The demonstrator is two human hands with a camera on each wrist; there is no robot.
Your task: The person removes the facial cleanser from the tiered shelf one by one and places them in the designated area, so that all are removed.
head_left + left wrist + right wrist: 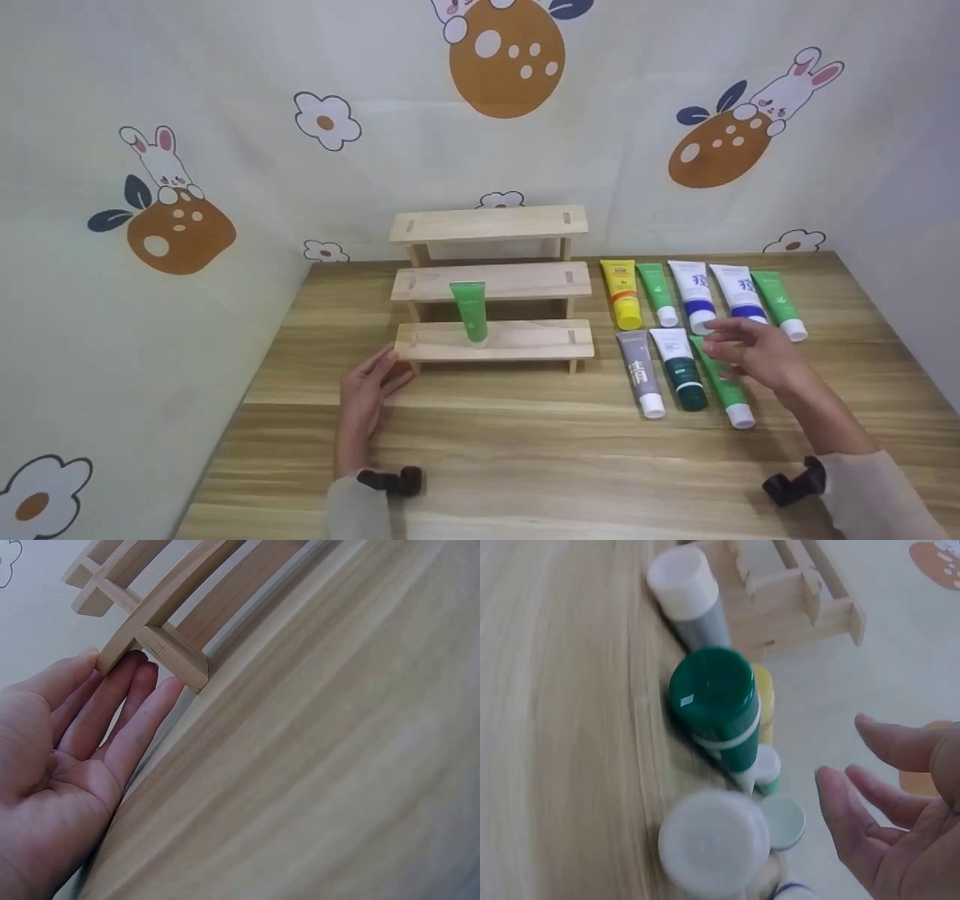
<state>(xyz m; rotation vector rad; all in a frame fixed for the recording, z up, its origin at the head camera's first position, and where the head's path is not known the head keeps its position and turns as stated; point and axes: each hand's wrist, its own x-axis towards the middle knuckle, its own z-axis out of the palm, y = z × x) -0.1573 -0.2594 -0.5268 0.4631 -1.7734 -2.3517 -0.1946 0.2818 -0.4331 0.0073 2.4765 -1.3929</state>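
A three-step wooden shelf (525,342) stands at the back middle of the table. My left hand (365,386) holds the left end of its lowest step; in the left wrist view the thumb is on the board's edge and the fingers (105,705) are beneath. One green tube (471,311) stands cap-down on that step. My right hand (761,356) hovers over the tubes on the right, holding nothing, its thumb and fingers apart in the right wrist view. Below it lies another green tube (731,394), its upper part partly hidden by the hand.
Beside the shelf lie a yellow tube (621,292), a small green tube (657,292), white-and-blue tubes (690,285) and a further green tube (776,300). Nearer are a grey tube (640,371) and a white-and-dark-green tube (679,367). A patterned cloth (600,150) hangs behind.
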